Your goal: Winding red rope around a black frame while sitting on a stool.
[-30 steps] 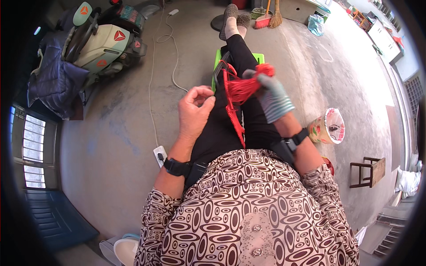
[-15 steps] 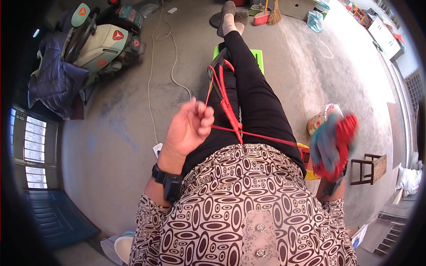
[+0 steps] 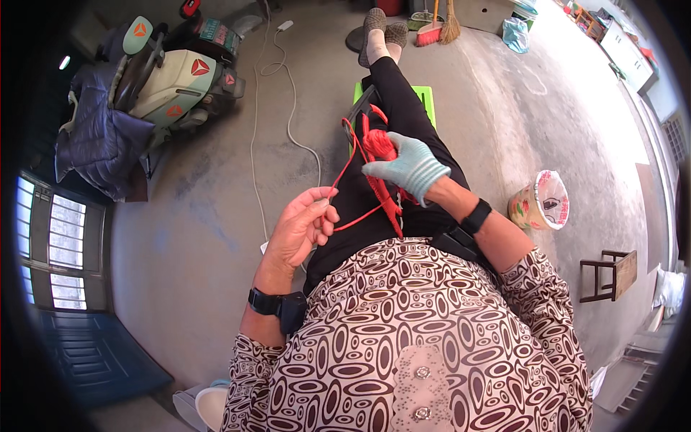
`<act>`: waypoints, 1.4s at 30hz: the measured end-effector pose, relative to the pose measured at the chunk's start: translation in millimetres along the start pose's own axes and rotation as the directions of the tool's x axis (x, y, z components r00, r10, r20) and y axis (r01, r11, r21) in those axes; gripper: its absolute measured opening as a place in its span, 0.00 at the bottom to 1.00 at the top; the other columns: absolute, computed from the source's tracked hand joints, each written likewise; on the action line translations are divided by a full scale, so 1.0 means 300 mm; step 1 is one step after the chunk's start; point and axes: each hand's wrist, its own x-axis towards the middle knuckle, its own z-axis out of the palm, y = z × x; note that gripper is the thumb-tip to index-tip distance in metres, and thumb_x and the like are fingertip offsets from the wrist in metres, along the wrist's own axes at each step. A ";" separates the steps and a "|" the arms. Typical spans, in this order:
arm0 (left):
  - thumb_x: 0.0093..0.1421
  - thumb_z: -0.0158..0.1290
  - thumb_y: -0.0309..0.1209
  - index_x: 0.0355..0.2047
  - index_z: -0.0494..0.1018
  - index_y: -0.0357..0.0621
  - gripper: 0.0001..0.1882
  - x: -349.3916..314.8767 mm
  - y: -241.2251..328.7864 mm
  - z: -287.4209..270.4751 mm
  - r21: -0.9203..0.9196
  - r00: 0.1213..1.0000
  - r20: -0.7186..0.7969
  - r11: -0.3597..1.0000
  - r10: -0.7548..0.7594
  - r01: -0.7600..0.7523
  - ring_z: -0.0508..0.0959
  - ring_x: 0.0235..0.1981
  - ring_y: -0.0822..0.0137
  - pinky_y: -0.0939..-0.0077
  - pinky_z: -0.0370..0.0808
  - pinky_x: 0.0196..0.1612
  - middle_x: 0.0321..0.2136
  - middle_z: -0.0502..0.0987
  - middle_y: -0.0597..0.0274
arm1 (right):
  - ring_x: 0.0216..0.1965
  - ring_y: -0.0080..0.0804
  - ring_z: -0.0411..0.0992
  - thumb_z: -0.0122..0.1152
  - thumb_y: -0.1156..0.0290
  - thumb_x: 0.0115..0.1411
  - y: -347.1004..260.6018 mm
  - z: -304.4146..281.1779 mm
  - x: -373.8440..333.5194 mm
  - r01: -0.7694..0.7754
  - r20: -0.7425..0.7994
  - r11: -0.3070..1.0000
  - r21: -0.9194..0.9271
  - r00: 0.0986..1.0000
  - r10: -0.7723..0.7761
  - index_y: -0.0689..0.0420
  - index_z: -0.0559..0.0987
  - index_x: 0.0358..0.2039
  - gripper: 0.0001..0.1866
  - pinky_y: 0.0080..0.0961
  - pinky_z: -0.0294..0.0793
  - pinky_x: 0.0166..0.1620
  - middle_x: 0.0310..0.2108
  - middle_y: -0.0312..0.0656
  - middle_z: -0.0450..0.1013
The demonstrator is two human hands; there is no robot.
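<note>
The left hand (image 3: pixel 301 227) pinches a red cord (image 3: pixel 348 167) between thumb and finger; the gloved right hand (image 3: pixel 412 170) has its fingers clamped on the red bundle (image 3: pixel 378 144), which is over the black trousers (image 3: pixel 407 108)

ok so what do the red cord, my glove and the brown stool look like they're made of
Red cord: likely synthetic fibre, with smooth-looking, bendy strands, though cotton is possible. Glove: knitted fabric, matte, judging by its snug fit and striped cuff; fibre unclear. Stool: probably wood, dull brown, with straight, squared legs.
</note>
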 end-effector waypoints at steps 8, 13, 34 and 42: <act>0.63 0.50 0.30 0.48 0.68 0.38 0.14 -0.001 -0.066 -0.117 -0.040 0.999 0.037 0.999 -0.026 0.028 0.75 0.25 0.76 0.88 0.71 0.19 0.29 0.75 0.61 | 0.26 0.28 0.75 0.68 0.65 0.50 0.041 0.103 0.001 0.217 0.149 0.970 -0.106 0.968 -0.200 0.64 0.78 0.37 0.17 0.24 0.75 0.34 0.25 0.45 0.77; 0.63 0.50 0.30 0.46 0.69 0.39 0.13 -0.021 -0.065 -0.200 -0.083 0.998 0.031 0.995 -0.051 0.053 0.70 0.22 0.78 0.87 0.63 0.17 0.26 0.73 0.64 | 0.20 0.20 0.71 0.69 0.70 0.51 0.091 0.075 -0.022 -0.291 0.099 0.924 0.249 0.956 0.275 0.60 0.78 0.38 0.15 0.18 0.71 0.25 0.22 0.35 0.74; 0.53 0.62 0.28 0.56 0.63 0.34 0.31 0.273 -0.054 -0.030 0.415 0.940 0.074 0.847 0.334 -0.333 0.76 0.41 0.69 0.76 0.76 0.40 0.52 0.68 0.52 | 0.20 0.19 0.70 0.67 0.68 0.54 0.207 0.079 0.028 -0.319 0.235 0.849 0.421 0.943 0.237 0.58 0.78 0.42 0.16 0.17 0.71 0.25 0.24 0.34 0.75; 0.59 0.58 0.33 0.35 0.75 0.37 0.10 0.320 -0.022 0.035 0.505 0.958 -0.009 0.828 0.288 -0.244 0.63 0.14 0.85 0.90 0.59 0.16 0.16 0.69 0.75 | 0.20 0.20 0.69 0.64 0.71 0.55 0.218 0.026 0.041 -0.312 0.209 0.765 0.564 0.950 0.234 0.59 0.74 0.48 0.19 0.17 0.70 0.25 0.23 0.34 0.72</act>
